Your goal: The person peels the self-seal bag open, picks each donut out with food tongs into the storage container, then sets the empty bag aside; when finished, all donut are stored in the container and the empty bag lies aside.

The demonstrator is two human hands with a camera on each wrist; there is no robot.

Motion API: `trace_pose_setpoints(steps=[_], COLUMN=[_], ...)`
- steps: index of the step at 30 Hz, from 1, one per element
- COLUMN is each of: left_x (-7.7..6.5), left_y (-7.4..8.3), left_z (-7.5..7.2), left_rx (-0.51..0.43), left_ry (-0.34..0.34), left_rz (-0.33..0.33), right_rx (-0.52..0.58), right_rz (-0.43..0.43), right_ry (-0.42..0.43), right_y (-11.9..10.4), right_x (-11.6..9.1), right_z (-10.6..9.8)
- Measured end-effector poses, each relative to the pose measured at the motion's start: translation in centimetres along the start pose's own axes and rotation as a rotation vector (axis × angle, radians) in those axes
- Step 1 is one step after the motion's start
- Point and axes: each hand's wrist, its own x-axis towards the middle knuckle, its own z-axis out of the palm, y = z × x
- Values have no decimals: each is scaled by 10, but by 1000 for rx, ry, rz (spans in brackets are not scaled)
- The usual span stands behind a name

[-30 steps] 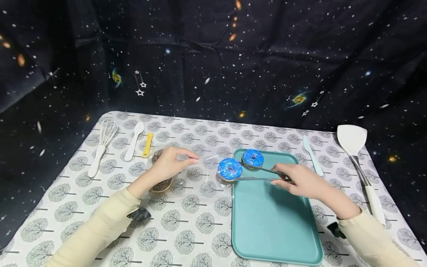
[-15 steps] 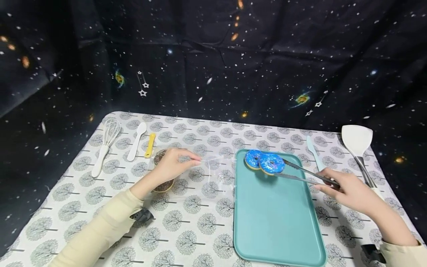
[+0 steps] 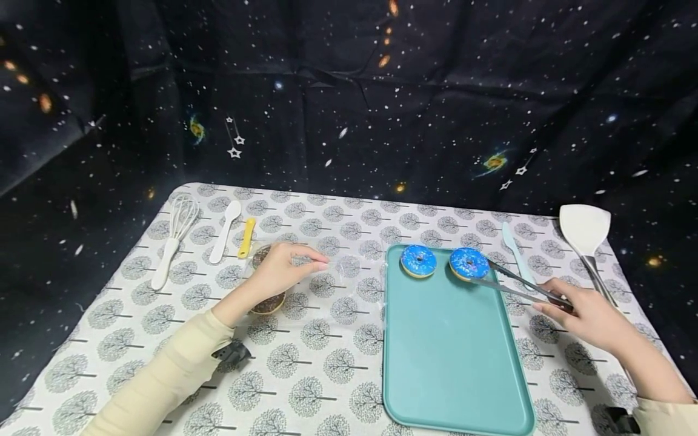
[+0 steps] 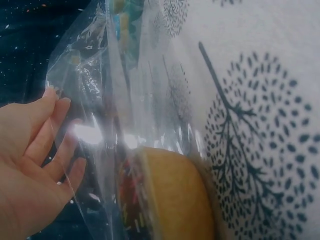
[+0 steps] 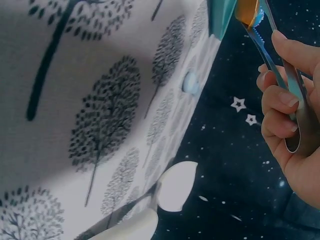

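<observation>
My left hand pinches the edge of a clear plastic bag between thumb and fingertips. Inside the bag lie chocolate donuts with sprinkles, partly hidden under that hand; one donut shows close up in the left wrist view. My right hand grips metal tongs, fingers curled round their bent end. The tong tips clasp a blue-iced donut at the far right corner of the teal tray. Another blue donut sits in the tray's far left corner.
Left of the bag lie a whisk, a white spoon and a yellow handle-like piece. A pale blue knife and a white spatula lie right of the tray. A dark starry cloth hangs behind the table.
My right hand has moved right with the tongs, carrying the blue donut from the bag's mouth across to the tray's far right corner. My left hand keeps its place at the bag.
</observation>
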Motion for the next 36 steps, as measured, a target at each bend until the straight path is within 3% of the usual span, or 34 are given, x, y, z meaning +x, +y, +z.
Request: trace_pose_setpoints(steps=[18,28,36], left_x=[1,0,-1], left_y=[-2,-1,2], left_z=[-1,-1,-2], left_rx=[-25,-25,-31], left_ry=[-8,2,4], left_rz=[29,19,11], right_rx=[21,76,61], right_rz=[182,229,176], right_ry=[-184,-162,-137], right_y=[-1,5,-6], right_x=[0,-10,-4], right_z=[4,-3,-16])
